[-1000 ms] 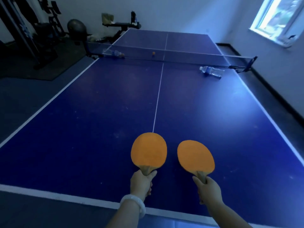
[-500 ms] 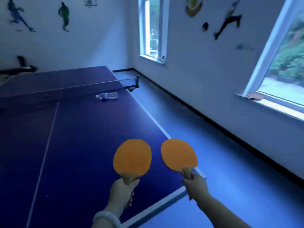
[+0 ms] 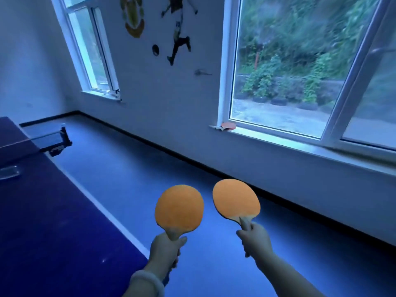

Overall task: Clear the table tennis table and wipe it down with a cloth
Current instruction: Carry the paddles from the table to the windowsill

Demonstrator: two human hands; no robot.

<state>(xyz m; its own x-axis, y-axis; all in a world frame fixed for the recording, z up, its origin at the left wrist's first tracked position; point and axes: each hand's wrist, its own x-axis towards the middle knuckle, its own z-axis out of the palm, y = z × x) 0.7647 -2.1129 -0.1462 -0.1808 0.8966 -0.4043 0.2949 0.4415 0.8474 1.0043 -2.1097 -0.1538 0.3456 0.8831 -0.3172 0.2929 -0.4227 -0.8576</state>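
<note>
My left hand grips the handle of an orange paddle, and my right hand grips the handle of a second orange paddle. Both paddles are held upright over the blue floor, just past the right edge of the blue table tennis table. A clear plastic bottle lies on the table by the net at the far left. No cloth is in view.
A wall with two windows runs along the right. Another paddle lies on the sill of the near window. The blue floor lies between the table and the wall. The net clamp sticks out at the table's side.
The view has swung right, away from the table toward the windowed wall. Both hands have carried the paddles off the table surface and out over the floor.
</note>
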